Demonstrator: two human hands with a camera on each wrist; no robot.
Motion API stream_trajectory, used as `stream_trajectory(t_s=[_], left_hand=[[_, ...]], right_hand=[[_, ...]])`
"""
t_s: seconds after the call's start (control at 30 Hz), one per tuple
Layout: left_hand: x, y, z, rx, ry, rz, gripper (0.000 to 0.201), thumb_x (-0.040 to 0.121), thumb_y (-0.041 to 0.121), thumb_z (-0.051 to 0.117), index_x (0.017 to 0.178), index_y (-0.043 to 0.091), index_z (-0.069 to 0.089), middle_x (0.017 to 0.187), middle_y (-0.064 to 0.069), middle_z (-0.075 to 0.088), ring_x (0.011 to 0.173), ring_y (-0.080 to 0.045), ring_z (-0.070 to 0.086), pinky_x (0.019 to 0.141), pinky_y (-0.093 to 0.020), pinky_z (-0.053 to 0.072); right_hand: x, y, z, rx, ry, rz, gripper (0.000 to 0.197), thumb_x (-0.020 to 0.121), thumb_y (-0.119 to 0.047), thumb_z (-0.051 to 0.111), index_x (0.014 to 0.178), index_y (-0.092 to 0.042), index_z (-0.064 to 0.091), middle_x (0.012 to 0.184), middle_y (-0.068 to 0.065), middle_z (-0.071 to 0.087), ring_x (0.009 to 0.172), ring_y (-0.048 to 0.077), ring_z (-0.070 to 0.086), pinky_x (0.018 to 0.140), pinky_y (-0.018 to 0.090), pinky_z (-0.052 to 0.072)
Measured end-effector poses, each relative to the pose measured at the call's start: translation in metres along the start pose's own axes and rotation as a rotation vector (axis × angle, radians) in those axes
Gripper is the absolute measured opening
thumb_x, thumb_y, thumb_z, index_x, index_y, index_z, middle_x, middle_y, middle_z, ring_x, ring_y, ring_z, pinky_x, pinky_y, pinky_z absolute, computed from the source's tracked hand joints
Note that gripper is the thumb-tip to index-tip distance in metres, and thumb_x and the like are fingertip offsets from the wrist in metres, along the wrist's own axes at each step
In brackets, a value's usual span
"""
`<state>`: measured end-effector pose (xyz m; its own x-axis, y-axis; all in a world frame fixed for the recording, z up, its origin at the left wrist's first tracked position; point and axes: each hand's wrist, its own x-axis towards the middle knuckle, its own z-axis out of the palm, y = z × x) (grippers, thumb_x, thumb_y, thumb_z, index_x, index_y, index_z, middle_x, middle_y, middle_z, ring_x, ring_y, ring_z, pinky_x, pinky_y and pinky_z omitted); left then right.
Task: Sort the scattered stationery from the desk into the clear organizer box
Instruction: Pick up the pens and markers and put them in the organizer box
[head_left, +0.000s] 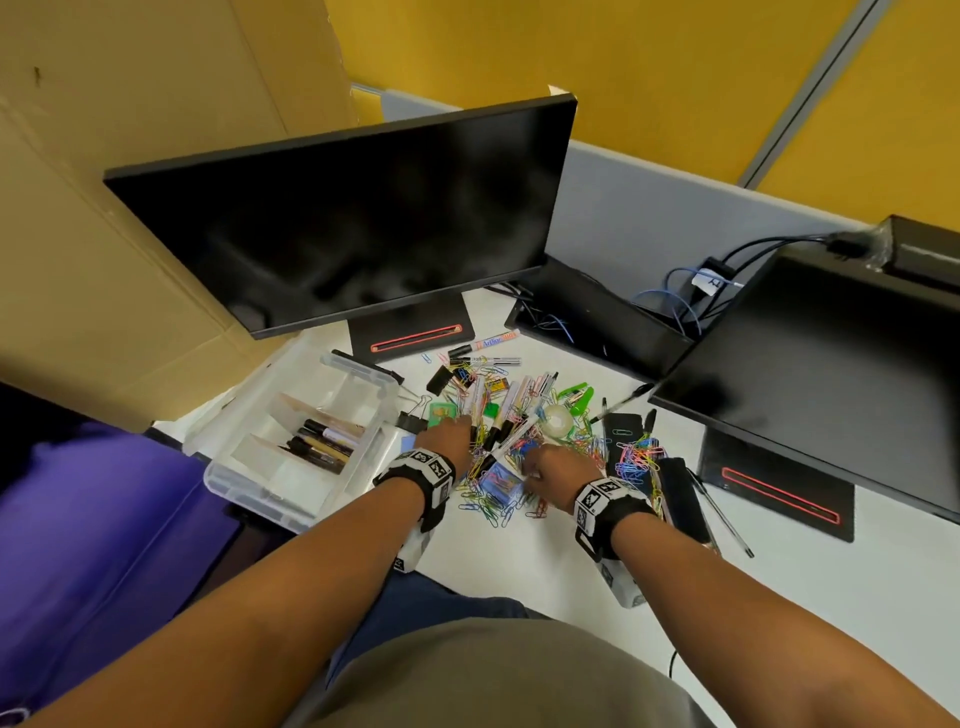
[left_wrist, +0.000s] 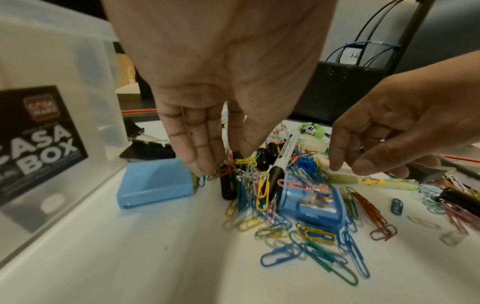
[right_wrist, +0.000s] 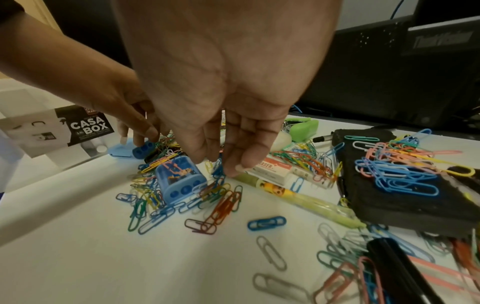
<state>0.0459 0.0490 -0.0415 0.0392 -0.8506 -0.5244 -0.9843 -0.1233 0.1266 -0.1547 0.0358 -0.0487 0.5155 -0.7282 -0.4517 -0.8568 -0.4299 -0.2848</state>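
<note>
Both hands in the stationery pile right of the organizer box (head_left: 291, 447); left hand (left_wrist: 207, 115) fingertips pinching paper clips (left_wrist: 241, 164), right hand (right_wrist: 228, 123) relaxed, grasping nothing. Clips light, slippery, tangle-prone; pinch clumps, markers mid-barrel

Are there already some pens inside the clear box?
Yes, in the head view several dark markers and pens lie in a middle compartment of the clear organizer box, left of the hands.
</note>
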Motion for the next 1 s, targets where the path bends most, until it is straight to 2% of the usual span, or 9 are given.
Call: stream_trajectory(t_s=[0.2, 0.3, 0.4, 0.53, 0.63, 0.77, 0.9, 1.0], left_hand=[[0.007, -0.001, 0.011, -0.102, -0.017, -0.102, 0.055, 0.091, 0.012, 0.056, 0.14, 0.01, 0.031, 0.13, -0.018, 0.051, 0.114, -0.036, 0.057, 0.086, -0.043, 0.049], [0.01, -0.001, 0.016, -0.138, -0.012, -0.14, 0.062, 0.09, 0.015, 0.059, 0.143, 0.011, 0.026, 0.129, -0.018, 0.053, 0.112, -0.035, 0.058, 0.083, -0.041, 0.049], [0.013, 0.0, 0.02, -0.164, -0.011, -0.177, 0.063, 0.09, 0.014, 0.059, 0.143, 0.01, 0.026, 0.129, -0.018, 0.053, 0.112, -0.035, 0.059, 0.082, -0.041, 0.048], [0.017, 0.001, 0.023, -0.167, -0.011, -0.193, 0.068, 0.089, 0.015, 0.062, 0.145, 0.01, 0.023, 0.128, -0.019, 0.054, 0.111, -0.035, 0.059, 0.081, -0.041, 0.049], [0.02, 0.0, 0.026, -0.178, -0.016, -0.185, 0.073, 0.09, 0.014, 0.063, 0.148, 0.009, 0.019, 0.131, -0.021, 0.052, 0.113, -0.036, 0.058, 0.085, -0.043, 0.049], [0.022, -0.001, 0.03, -0.244, -0.012, -0.195, 0.074, 0.089, 0.008, 0.063, 0.148, 0.009, 0.019, 0.139, -0.024, 0.042, 0.12, -0.039, 0.053, 0.092, -0.044, 0.046], [0.022, -0.001, 0.033, -0.325, -0.014, -0.224, 0.075, 0.088, 0.005, 0.064, 0.147, 0.011, 0.019, 0.144, -0.024, 0.035, 0.12, -0.042, 0.051, 0.095, -0.044, 0.044], [0.021, -0.001, 0.034, -0.395, -0.021, -0.275, 0.074, 0.088, 0.004, 0.063, 0.147, 0.014, 0.018, 0.146, -0.024, 0.034, 0.122, -0.04, 0.051, 0.095, -0.04, 0.043]], right_hand=[[0.005, 0.004, -0.006, -0.039, 0.037, -0.039, 0.018, 0.095, -0.02, 0.053, 0.108, -0.013, 0.064, 0.11, 0.007, 0.062, 0.094, 0.029, 0.063, 0.069, 0.029, 0.042], [0.01, 0.001, -0.011, -0.08, 0.033, -0.043, 0.023, 0.097, -0.023, 0.05, 0.115, -0.014, 0.059, 0.112, 0.008, 0.06, 0.094, 0.031, 0.064, 0.072, 0.035, 0.049], [0.016, -0.002, -0.013, -0.091, 0.038, -0.05, 0.025, 0.096, -0.02, 0.049, 0.119, -0.015, 0.054, 0.113, 0.008, 0.057, 0.092, 0.033, 0.064, 0.07, 0.038, 0.052], [0.022, -0.008, -0.019, -0.125, 0.072, -0.068, 0.039, 0.092, -0.009, 0.052, 0.131, -0.015, 0.046, 0.119, 0.012, 0.051, 0.09, 0.035, 0.064, 0.061, 0.034, 0.042], [0.027, -0.012, -0.023, -0.167, 0.078, -0.103, 0.047, 0.091, -0.002, 0.051, 0.136, -0.013, 0.043, 0.124, 0.015, 0.048, 0.095, 0.036, 0.062, 0.063, 0.035, 0.04], [0.031, -0.016, -0.023, -0.225, 0.033, -0.124, 0.053, 0.09, -0.002, 0.056, 0.14, -0.012, 0.042, 0.128, 0.017, 0.046, 0.096, 0.035, 0.063, 0.061, 0.035, 0.039], [0.033, -0.02, -0.017, -0.237, -0.006, -0.121, 0.056, 0.089, -0.004, 0.061, 0.14, -0.012, 0.041, 0.129, 0.018, 0.044, 0.095, 0.036, 0.063, 0.063, 0.04, 0.045], [0.035, -0.018, -0.01, -0.231, -0.011, -0.096, 0.056, 0.087, -0.004, 0.062, 0.139, -0.01, 0.041, 0.128, 0.017, 0.045, 0.097, 0.035, 0.062, 0.067, 0.041, 0.05]])
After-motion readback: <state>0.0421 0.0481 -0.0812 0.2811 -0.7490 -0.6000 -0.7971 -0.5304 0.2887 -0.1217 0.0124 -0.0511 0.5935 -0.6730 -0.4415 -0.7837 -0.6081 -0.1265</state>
